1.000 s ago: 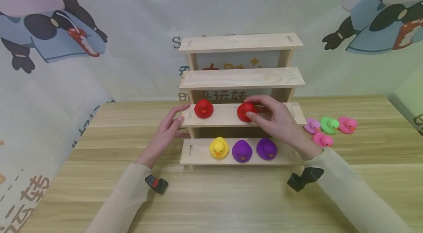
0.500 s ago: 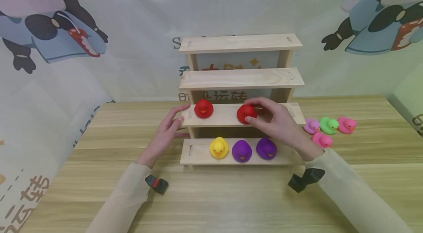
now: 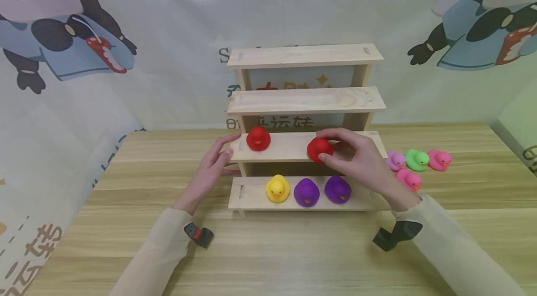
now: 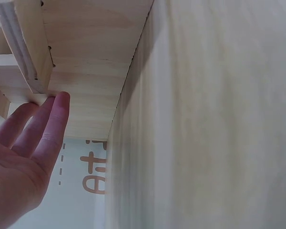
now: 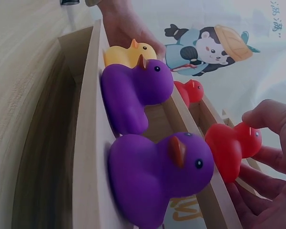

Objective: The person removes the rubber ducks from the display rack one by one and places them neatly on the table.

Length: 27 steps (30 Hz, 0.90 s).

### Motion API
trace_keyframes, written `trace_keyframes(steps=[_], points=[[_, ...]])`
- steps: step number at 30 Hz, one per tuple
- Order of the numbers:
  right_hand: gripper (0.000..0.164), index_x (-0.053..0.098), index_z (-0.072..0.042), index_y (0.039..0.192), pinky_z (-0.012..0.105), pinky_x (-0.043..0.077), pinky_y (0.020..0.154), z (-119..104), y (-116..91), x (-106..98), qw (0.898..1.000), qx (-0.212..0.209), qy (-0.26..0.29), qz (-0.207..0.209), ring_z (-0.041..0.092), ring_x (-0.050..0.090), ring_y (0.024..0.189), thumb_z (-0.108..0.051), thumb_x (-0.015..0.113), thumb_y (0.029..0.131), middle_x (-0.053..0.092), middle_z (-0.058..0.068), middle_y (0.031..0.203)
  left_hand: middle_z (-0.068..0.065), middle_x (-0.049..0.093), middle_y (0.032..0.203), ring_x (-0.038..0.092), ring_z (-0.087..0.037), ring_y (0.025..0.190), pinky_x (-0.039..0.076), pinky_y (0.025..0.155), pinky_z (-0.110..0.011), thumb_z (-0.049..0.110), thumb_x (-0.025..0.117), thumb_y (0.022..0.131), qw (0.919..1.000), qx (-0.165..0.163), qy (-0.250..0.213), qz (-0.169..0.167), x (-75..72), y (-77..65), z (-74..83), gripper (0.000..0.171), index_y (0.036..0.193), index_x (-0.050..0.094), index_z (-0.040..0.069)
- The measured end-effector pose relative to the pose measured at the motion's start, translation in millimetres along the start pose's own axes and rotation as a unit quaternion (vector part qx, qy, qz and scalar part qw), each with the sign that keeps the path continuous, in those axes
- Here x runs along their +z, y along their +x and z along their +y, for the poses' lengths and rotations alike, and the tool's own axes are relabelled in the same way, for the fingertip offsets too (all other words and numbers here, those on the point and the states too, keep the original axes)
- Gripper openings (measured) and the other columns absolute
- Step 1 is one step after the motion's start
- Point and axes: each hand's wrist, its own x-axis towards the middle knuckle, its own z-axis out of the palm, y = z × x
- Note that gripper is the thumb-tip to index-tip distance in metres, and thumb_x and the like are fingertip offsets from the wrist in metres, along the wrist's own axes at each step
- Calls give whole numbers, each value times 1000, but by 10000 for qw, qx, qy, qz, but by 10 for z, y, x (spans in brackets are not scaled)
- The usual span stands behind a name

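My right hand pinches a red rubber duck between thumb and fingers on the second tier up of a wooden stepped rack. In the right wrist view, that red duck stands upright at the fingertips. Another red duck sits at the left of the same tier. My left hand touches the rack's left end; in the left wrist view its fingers are nearly straight, tips against the wood. On the lowest tier are a yellow duck and two purple ducks, one in the middle, one at right.
Right of the rack, on the wooden table, several small ducks are grouped: a light purple one, a green one and two pink ones. A printed backdrop hangs behind.
My right hand has shifted the red duck a little to the right and toward the tier's front edge. The left hand keeps its place on the rack.
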Motion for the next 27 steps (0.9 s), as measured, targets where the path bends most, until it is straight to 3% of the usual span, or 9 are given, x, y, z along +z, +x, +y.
trace_keyframes(steps=[11, 18, 23, 27], points=[[34, 64, -3, 118, 19, 50, 83, 9, -133, -125, 9994, -31, -223, 248, 20, 61, 98, 1, 71, 85, 65, 10, 114, -10, 28, 152, 46, -42, 125, 54, 80, -50, 21, 35, 106, 10000, -17, 22, -13, -13, -5, 28, 42, 147, 37, 13], [39, 65, -2, 118, 17, 49, 81, 33, -295, -270, 9961, -489, -573, 455, 11, 62, 95, 7, 73, 81, 66, 10, 114, -12, 28, 152, 47, -44, 123, 53, 81, -52, 21, 35, 106, 10000, -77, 26, -45, -16, 1, 41, 42, 147, 37, 13], [46, 66, -1, 116, 14, 48, 71, 55, -440, -442, 9916, -759, -742, 735, 5, 61, 91, 15, 74, 74, 68, 8, 109, -12, 28, 153, 48, -44, 122, 52, 82, -54, 15, 36, 105, 9998, -176, -42, -46, -7, 4, 70, 41, 145, 38, 10], [50, 66, -2, 117, 16, 49, 63, 36, -551, -569, 9899, -740, -865, 840, 6, 61, 89, 18, 73, 71, 68, 3, 107, -9, 33, 152, 47, -39, 124, 53, 81, -51, 14, 38, 104, 9993, -178, 323, 37, 10, 13, 117, 40, 143, 42, 11]])
